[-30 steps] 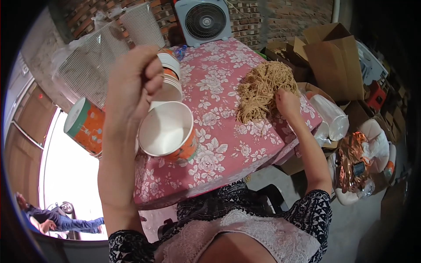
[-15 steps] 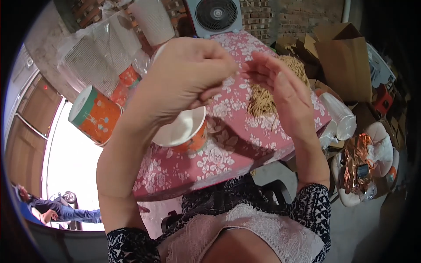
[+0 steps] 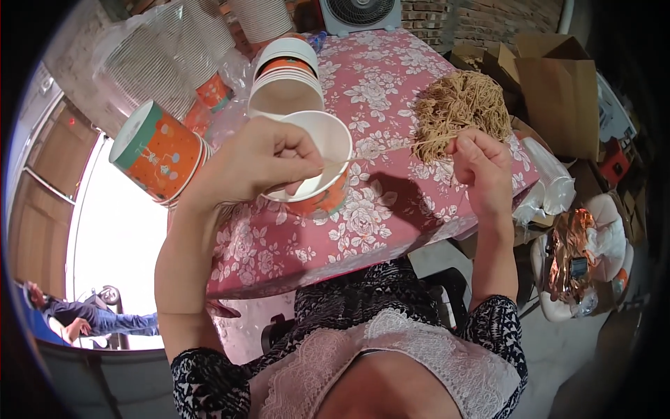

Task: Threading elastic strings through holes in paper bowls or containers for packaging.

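A thin tan string (image 3: 377, 151) is stretched between my two hands above the table. My left hand (image 3: 262, 164) pinches one end, over the rim of a white-lined paper bucket (image 3: 322, 204) with an orange outside. My right hand (image 3: 483, 167) is closed on the other end, at the near edge of a tangled heap of tan strings (image 3: 466, 105). The bucket stands upright with its mouth up; my left hand covers part of it. Its inside looks white where it shows.
Behind the bucket are nested paper buckets (image 3: 286, 94); more orange-and-green ones (image 3: 157, 150) lie tilted at the left, near plastic-wrapped stacks (image 3: 146, 73). A fan (image 3: 361, 14) stands at the back of the flowered tablecloth (image 3: 370, 87). Cardboard boxes (image 3: 558, 105) sit right. A person (image 3: 98, 318) is at far left.
My hands have come down and moved apart, and the string now shows taut between them. My right hand's fingers, stretched out before, are now closed. The view has shifted slightly.
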